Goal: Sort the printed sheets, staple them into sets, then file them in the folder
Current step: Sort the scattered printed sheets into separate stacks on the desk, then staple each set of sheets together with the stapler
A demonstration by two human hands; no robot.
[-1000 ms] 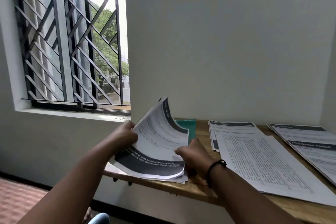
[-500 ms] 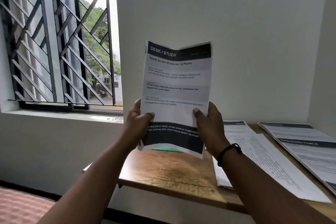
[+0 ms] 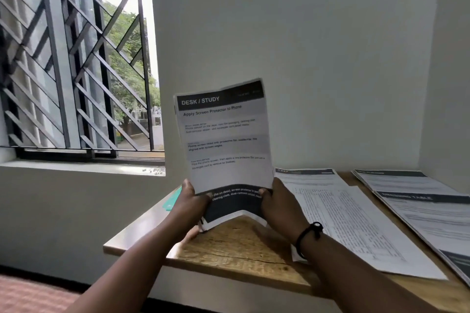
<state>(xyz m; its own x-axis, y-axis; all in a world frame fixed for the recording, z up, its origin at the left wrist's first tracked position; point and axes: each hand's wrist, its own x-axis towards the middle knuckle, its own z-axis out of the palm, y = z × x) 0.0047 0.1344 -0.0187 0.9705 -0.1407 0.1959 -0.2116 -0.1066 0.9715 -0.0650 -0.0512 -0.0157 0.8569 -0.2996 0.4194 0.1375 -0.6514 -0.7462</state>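
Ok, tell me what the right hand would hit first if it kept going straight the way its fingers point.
The right hand points forward and leftward, fingers curled on the lower edge of the stack of sheets. Going on, it would likely meet the left hand gripping the opposite edge, though depth is hard to judge.

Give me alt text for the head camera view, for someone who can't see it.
Both hands, left hand and right hand, hold a stack of printed sheets upright by its bottom corners above a wooden desk; the top page is headed "DESK / STUDY". More printed pages lie flat on the desk to the right, and a barred window is at left.
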